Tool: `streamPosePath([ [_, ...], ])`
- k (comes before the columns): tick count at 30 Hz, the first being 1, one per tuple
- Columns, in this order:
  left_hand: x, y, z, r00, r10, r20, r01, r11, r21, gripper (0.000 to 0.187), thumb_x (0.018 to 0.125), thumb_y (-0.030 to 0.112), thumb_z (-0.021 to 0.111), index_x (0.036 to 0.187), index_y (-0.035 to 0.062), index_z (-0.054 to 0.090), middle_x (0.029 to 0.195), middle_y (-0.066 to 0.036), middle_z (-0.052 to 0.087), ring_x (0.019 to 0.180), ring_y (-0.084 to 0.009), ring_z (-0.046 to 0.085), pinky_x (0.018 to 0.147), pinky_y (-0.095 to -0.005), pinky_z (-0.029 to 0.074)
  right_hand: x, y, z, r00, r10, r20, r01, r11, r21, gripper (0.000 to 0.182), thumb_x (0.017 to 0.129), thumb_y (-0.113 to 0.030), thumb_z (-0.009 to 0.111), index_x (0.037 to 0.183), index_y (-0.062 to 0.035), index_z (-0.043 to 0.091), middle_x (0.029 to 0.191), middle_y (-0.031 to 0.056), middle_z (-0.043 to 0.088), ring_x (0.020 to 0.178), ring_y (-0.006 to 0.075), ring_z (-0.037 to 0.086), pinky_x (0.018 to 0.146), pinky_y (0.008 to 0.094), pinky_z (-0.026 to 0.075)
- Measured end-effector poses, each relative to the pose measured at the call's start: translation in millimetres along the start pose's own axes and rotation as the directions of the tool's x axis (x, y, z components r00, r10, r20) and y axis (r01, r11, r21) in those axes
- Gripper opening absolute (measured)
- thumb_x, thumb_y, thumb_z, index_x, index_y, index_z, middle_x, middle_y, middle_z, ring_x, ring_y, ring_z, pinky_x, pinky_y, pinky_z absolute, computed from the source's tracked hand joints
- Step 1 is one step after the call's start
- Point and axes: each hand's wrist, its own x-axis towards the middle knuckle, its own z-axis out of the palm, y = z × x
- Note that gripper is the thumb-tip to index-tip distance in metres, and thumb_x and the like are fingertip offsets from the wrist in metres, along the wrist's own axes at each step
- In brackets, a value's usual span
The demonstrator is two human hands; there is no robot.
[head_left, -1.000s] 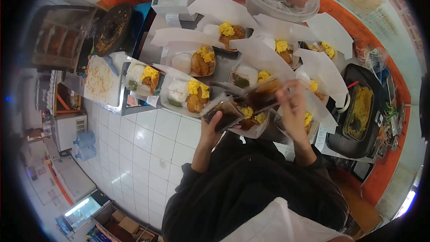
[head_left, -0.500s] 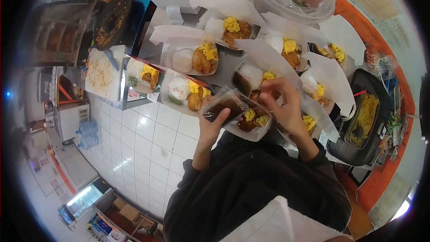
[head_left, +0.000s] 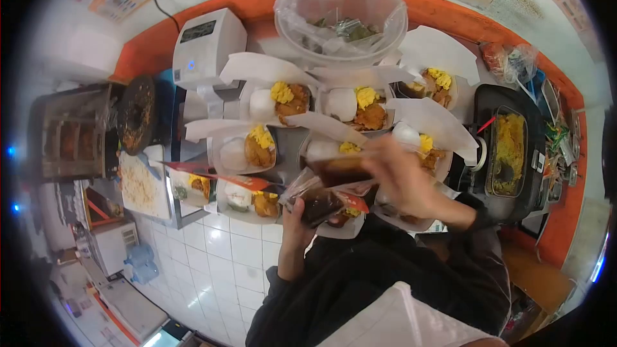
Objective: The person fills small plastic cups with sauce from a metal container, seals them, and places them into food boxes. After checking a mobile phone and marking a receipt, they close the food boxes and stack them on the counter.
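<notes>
My left hand (head_left: 294, 228) is closed around a clear plastic packet of dark brown sauce (head_left: 321, 207), above the front edge of the counter. Blurred by motion, my right hand (head_left: 408, 183) reaches over the middle boxes. Its fingers appear to pinch another brown sauce packet (head_left: 342, 171), which is also smeared. Just below the left-hand packet is an open meal box (head_left: 344, 231), partly covered by it. Behind the hands stands a box with rice (head_left: 321, 149) and yellow scrambled egg (head_left: 350, 148), its far contents partly hidden.
Several open paper boxes with rice, egg and fried chicken (head_left: 292, 104) crowd the counter. At the back are a white printer (head_left: 209, 45) and a plastic-lined tub (head_left: 340, 22). A black pan of yellow food (head_left: 509, 154) sits right; a cutting board (head_left: 143, 183) lies left.
The head view has shifted, showing more of the back wall. My right hand has drawn a brown packet away from the left one, which keeps its hold.
</notes>
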Motion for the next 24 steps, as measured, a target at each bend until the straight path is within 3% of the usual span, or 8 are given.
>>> streamPosePath([
  [2, 3.4, 15.5, 10.7, 1.000, -0.002, -0.023, 0.003, 0.998, 0.059, 0.061, 0.087, 0.028, 0.063, 0.133, 0.0013, 0.034, 0.120, -0.020, 0.054, 0.102, -0.0325, 0.061, 0.069, -0.0453, 0.059, 20.2, 4.0, -35.8, 0.910, 0.406, -0.081, -0.309, 0.796, 0.520, 0.025, 0.093, -0.007, 0.049, 0.117, -0.0035, 0.042, 0.082, 0.0176, 0.054, 0.079, 0.0276, 0.064, 0.066, 0.0382, 0.050],
  [5, 0.3, 26.7, 8.2, 0.997, 0.044, -0.058, -0.038, 0.994, 0.100, 0.056, 0.090, 0.024, 0.059, 0.134, 0.0007, 0.033, 0.125, -0.023, 0.051, 0.100, -0.0344, 0.061, 0.063, -0.0440, 0.060, 55.6, 32.7, -53.0, 0.935, 0.335, -0.119, -0.245, 0.850, 0.467, 0.028, 0.093, -0.004, 0.049, 0.119, -0.0037, 0.041, 0.088, 0.0162, 0.054, 0.085, 0.0267, 0.064, 0.072, 0.0391, 0.050],
  [8, -1.2, 33.1, 13.7, 0.986, 0.138, -0.098, -0.126, 0.985, 0.114, 0.047, 0.094, 0.017, 0.051, 0.134, 0.0002, 0.033, 0.126, -0.024, 0.050, 0.102, -0.0355, 0.060, 0.069, -0.0466, 0.059, 67.0, 101.9, -21.4, 0.948, 0.316, 0.037, -0.317, 0.931, 0.182, 0.034, 0.091, -0.002, 0.051, 0.123, -0.0036, 0.038, 0.096, 0.0167, 0.056, 0.084, 0.0278, 0.064, 0.073, 0.0382, 0.051],
  [10, -6.1, 30.5, 23.1, 0.974, 0.169, -0.151, -0.153, 0.982, 0.114, 0.047, 0.094, 0.016, 0.050, 0.134, -0.0001, 0.032, 0.127, -0.023, 0.050, 0.104, -0.0354, 0.059, 0.071, -0.0468, 0.059, 69.8, 124.0, 2.6, 0.975, 0.154, 0.160, -0.142, 0.986, -0.087, 0.038, 0.089, -0.003, 0.054, 0.124, -0.0047, 0.040, 0.099, 0.0169, 0.057, 0.087, 0.0274, 0.063, 0.076, 0.0378, 0.049],
  [13, -17.9, 33.6, 28.8, 0.981, 0.147, -0.127, -0.144, 0.989, 0.027, 0.044, 0.094, 0.014, 0.050, 0.133, 0.0005, 0.035, 0.128, -0.020, 0.050, 0.112, -0.0308, 0.055, 0.086, -0.0439, 0.053, 75.3, 69.0, -3.3, 0.996, -0.078, 0.032, 0.081, 0.987, -0.138, 0.037, 0.089, -0.001, 0.055, 0.124, -0.0040, 0.044, 0.105, 0.0148, 0.059, 0.090, 0.0237, 0.061, 0.079, 0.0321, 0.050],
  [15, -19.2, 21.5, 18.8, 0.961, 0.224, -0.160, -0.187, 0.958, 0.218, 0.043, 0.093, 0.013, 0.053, 0.132, 0.0025, 0.040, 0.126, -0.015, 0.053, 0.115, -0.0242, 0.052, 0.095, -0.0379, 0.046, 67.5, 16.4, -4.8, 0.993, -0.053, 0.107, 0.054, 0.999, 0.002, 0.037, 0.085, -0.002, 0.062, 0.120, -0.0056, 0.051, 0.103, 0.0134, 0.058, 0.094, 0.0247, 0.059, 0.077, 0.0307, 0.049],
  [17, -20.8, 23.4, 32.9, 0.948, 0.271, -0.167, -0.212, 0.929, 0.302, 0.021, 0.092, 0.010, 0.056, 0.111, 0.0038, 0.049, 0.101, -0.003, 0.055, 0.097, -0.0109, 0.051, 0.087, -0.0276, 0.042, 56.9, -15.8, 9.3, 0.871, -0.230, 0.434, 0.237, 0.971, 0.038, 0.041, 0.078, -0.005, 0.070, 0.116, -0.0059, 0.054, 0.100, 0.0121, 0.058, 0.092, 0.0262, 0.058, 0.076, 0.0319, 0.048],
  [24, -47.8, 30.7, 3.7, 0.930, 0.359, -0.080, -0.323, 0.900, 0.294, 0.017, 0.096, 0.021, 0.050, 0.104, 0.0057, 0.048, 0.091, 0.001, 0.049, 0.089, -0.0053, 0.046, 0.080, -0.0212, 0.039, 15.8, -47.0, 88.8, 0.872, -0.164, 0.461, 0.181, 0.983, 0.009, 0.037, 0.072, -0.006, 0.074, 0.104, -0.0035, 0.056, 0.096, 0.0110, 0.060, 0.086, 0.0300, 0.061, 0.072, 0.0338, 0.049],
])
